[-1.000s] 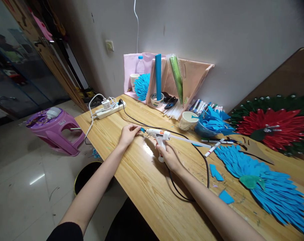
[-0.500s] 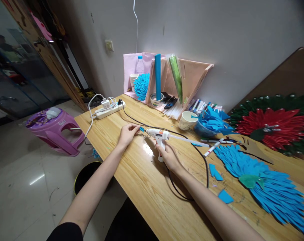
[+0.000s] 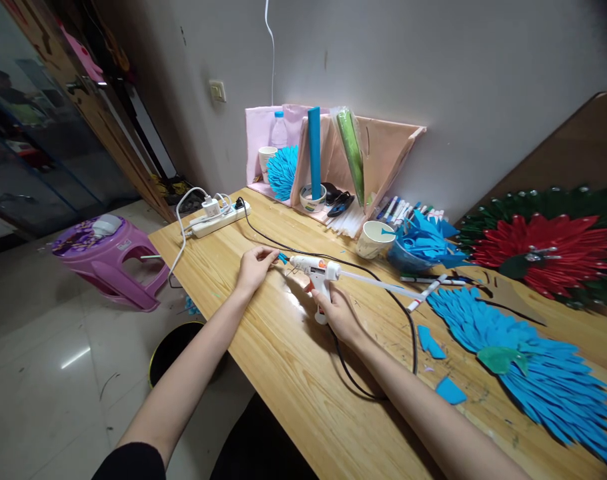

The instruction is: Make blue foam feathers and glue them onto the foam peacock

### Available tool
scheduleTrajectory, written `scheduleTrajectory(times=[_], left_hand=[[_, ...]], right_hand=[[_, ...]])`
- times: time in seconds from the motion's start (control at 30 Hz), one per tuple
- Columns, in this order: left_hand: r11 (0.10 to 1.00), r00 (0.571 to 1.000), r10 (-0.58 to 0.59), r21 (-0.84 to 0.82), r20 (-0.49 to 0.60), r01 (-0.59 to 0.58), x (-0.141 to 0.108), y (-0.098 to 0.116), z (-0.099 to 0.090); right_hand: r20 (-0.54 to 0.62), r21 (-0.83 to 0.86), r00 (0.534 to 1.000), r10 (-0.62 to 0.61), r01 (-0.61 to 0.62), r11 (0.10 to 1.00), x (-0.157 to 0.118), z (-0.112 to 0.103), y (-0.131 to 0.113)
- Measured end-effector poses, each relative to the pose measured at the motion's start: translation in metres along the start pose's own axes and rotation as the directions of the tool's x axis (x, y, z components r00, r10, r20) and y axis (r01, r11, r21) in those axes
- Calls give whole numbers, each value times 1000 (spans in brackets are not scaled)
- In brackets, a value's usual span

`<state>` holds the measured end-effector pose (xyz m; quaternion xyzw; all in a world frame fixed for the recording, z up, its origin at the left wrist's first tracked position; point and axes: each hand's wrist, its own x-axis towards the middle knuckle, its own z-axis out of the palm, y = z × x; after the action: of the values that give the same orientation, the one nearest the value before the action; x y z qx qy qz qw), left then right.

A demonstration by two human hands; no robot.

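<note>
Pinched between the fingertips of my left hand (image 3: 256, 269) is a small blue piece (image 3: 283, 258). My right hand (image 3: 339, 312) is wrapped round the handle of a white glue gun (image 3: 319, 269), whose nozzle points left at the blue piece, close to it. A long clear glue stick (image 3: 373, 281) sticks out of the gun's back. Whether the nozzle touches the piece is too small to tell. Blue scraps (image 3: 431, 343) lie right of my right hand, near a blue feathered shape (image 3: 538, 360) with a green part on it.
A power strip (image 3: 221, 220) sits at the table's far left, with a black cord (image 3: 283, 245) looping around the gun. A paper cup (image 3: 374, 240), a bowl of blue pieces (image 3: 416, 253) and markers stand behind. A pink stool (image 3: 118, 263) and a bin (image 3: 176, 350) are at left.
The glue gun has tilted and shifted slightly, its back end a little lower and further right. My left hand still pinches the blue piece in nearly the same place.
</note>
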<state>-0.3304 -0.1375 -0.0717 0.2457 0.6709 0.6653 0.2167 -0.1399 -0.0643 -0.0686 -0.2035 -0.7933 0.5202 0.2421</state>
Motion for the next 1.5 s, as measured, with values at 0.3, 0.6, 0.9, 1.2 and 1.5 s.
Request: scheduleTrajectory(times=[0.3,0.6,0.9,1.2,1.5], left_hand=[[999,998,35,-6,46,-35,0,-4,1],[999,999,26,47,34,-28,0,-2,1],[999,999,30,39,30,-31,-1,0,1],[999,999,30,36,21,-31,0,-2,0],[1000,999,0,8,-32,0,0,3,-2]], right_hand=[[-1,9,1000,-2,2,1000,1,2,3],[-3,-20,1000,19,-19,1000,1,4,4],[-1,-38,1000,-28,28,999,1,1,-4],[-8,-82,999,-31,30,996,2,1,-4],[-19,-88,1000,-5,4,996,2,2,-2]])
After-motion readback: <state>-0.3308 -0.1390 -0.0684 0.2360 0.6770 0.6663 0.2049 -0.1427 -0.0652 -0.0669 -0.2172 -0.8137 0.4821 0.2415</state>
